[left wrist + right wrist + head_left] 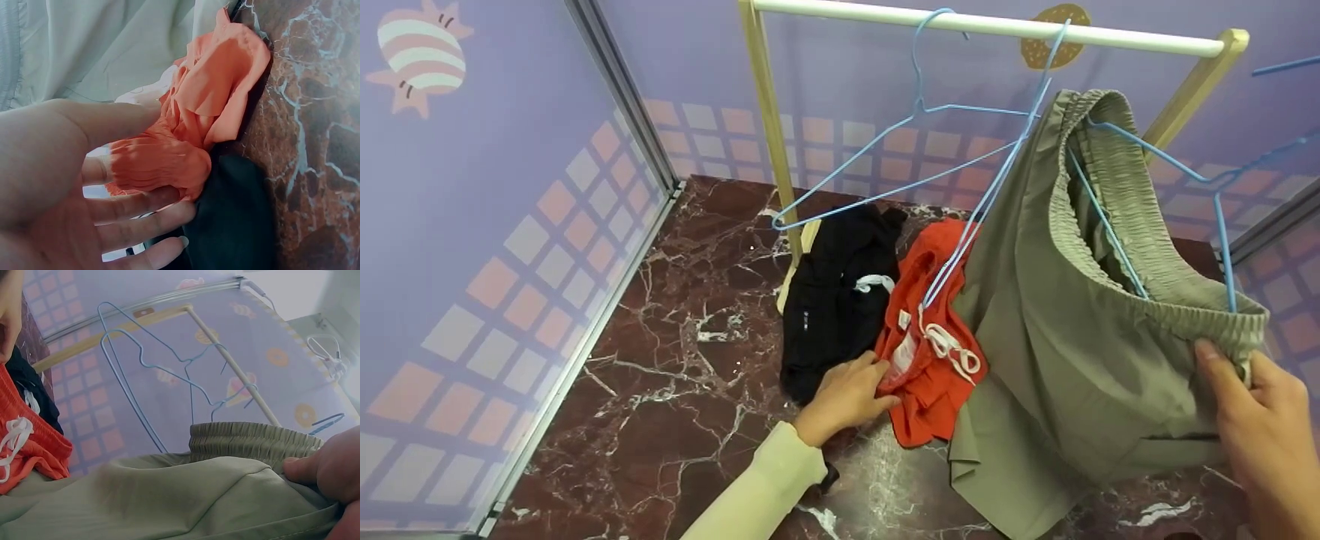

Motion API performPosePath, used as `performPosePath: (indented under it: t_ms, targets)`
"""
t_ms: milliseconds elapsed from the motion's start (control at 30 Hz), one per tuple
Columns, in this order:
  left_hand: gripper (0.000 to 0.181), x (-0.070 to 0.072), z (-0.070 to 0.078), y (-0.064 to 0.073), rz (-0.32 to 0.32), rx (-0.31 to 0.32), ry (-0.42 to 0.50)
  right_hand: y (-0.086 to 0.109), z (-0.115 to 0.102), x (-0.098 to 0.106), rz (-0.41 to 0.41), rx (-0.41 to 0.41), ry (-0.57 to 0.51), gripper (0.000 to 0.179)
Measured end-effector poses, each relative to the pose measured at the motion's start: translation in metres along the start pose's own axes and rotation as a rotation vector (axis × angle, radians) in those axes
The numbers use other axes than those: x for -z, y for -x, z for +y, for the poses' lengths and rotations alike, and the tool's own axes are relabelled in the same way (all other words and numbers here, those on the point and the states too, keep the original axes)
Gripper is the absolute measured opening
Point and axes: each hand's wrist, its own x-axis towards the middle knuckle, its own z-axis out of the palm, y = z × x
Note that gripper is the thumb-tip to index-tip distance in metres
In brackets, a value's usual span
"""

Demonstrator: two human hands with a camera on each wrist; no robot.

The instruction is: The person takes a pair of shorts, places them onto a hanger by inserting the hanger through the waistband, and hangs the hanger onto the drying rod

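I hold the green shorts (1072,375) by their gathered waistband, which gapes wide and tilts, the creased legs hanging below. Beside them I pinch the red shorts (924,391), crumpled, white drawstring looped loose.

First garment (836,322) left, apparently on floor (660,420); second garment (934,405) centre; third garment (1095,360) right, hanger (1225,255) inside waistband (1177,319); rack (769,112) behind.

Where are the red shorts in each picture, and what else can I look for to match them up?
Head: red shorts just right of the middle.
Left wrist: red shorts around the middle, reaching toward the top, looking more orange.
Right wrist: red shorts at the left edge.
Shared landmark: the green garment, touching or beside them in every view.
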Motion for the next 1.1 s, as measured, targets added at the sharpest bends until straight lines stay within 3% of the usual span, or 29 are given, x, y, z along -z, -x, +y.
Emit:
performPosePath:
  t_ms: [367,600,1100]
  targets:
    - [0.029,0.007,0.004,0.003,0.071,0.011,0.089,-0.016,-0.011,-0.003,-0.099,0.104,0.007,0.018]
    - [0.028,0.011,0.007,0.004,0.09,-0.009,0.188,-0.022,-0.018,-0.009,-0.102,0.115,0.038,0.023]
    - [0.028,0.013,0.01,0.007,0.101,-0.033,0.229,-0.034,-0.034,-0.024,-0.2,0.2,0.004,0.021]
